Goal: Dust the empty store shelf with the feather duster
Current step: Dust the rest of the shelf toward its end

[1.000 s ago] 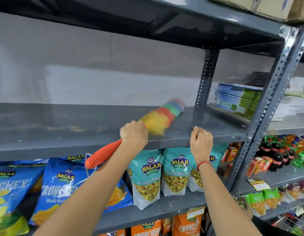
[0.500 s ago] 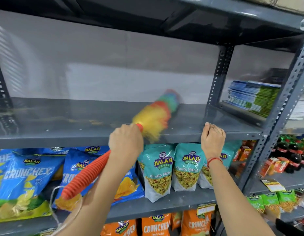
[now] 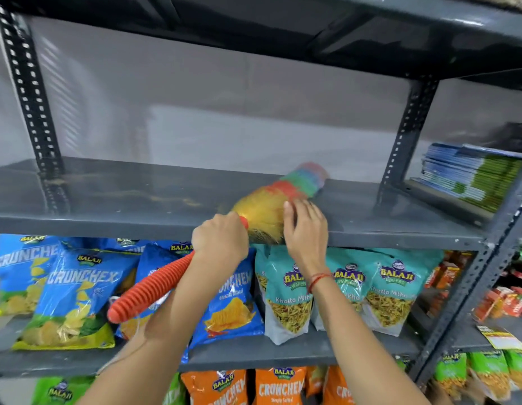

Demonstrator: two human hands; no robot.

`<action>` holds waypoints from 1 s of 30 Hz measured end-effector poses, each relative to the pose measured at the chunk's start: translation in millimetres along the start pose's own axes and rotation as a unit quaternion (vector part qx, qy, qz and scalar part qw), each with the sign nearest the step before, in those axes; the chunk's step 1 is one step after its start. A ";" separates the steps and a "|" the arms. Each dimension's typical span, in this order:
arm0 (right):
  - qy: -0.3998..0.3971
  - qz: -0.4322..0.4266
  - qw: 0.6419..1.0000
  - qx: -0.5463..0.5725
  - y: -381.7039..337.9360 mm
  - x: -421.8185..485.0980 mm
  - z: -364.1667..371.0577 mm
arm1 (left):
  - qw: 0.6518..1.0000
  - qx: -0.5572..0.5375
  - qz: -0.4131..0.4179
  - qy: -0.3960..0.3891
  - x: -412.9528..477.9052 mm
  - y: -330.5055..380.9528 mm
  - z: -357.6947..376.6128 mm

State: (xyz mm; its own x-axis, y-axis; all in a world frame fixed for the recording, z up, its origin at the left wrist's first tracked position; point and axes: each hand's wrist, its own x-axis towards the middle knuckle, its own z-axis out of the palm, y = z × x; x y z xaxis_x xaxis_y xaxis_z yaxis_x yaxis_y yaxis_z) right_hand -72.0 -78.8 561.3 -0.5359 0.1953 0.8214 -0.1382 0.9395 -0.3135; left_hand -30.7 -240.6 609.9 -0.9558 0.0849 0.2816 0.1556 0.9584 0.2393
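the left hand is the grip on the feather duster: its fingers are wrapped tight around the ribbed orange handle just below the head, so the grip is pressed together on the duster. the free end of the handle slants down and to the left of the grip, in front of the blue crunchex bags. up and to the right of the grip, the fluffy head lies on the grey empty shelf, yellow nearest the grip, then red, green and blue toward the back wall; the head is blurred.

the right hand is just right of the grip, at the front edge of the same shelf, fingers loosely spread and partly over the yellow tufts; whether it touches them i cannot tell. a red thread circles that wrist.

below the grip, teal balaji pouches stand on the next shelf down, and orange bags sit lower still. far right of the grip, past the perforated upright, a stack of booklets lies on the neighbouring shelf.
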 end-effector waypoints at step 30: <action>-0.215 -0.029 0.975 -0.045 -142.6 -10.4 62.1 | 0.987 0.087 -0.095 0.092 -0.8 -233.6 -58.5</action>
State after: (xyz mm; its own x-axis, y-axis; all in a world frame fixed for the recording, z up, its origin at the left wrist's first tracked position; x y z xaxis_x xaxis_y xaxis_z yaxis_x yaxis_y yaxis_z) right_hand -98.4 -232.3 567.9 -0.8313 0.0231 0.5554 -0.1153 0.9702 -0.2129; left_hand -51.7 -480.5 608.2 -0.8996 -0.1359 0.4150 -0.0820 0.9860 0.1450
